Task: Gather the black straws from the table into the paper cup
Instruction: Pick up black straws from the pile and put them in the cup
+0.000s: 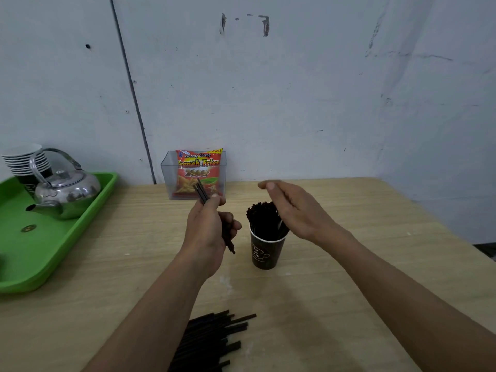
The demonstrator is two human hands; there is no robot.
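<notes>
Pale grey-blue wall (295,89) with scuffs and cracks, dark vertical line (131,87) running down to light wood-grain worktop (375,210), side wall (456,130) meeting it at right corner

A: We log the cup (265,251): dark paper, pale print, upright mid-table.
B: Contents?
A: A bundle (264,216) of black straws, fanned and leaning left, ends well above the rim.
B: We also note held straws (201,189), a few, gripped in the left hand (209,229), tilted, just left of the cup.
A: A pile (214,336) lies flat at the near edge, well apart from the cup.
</notes>
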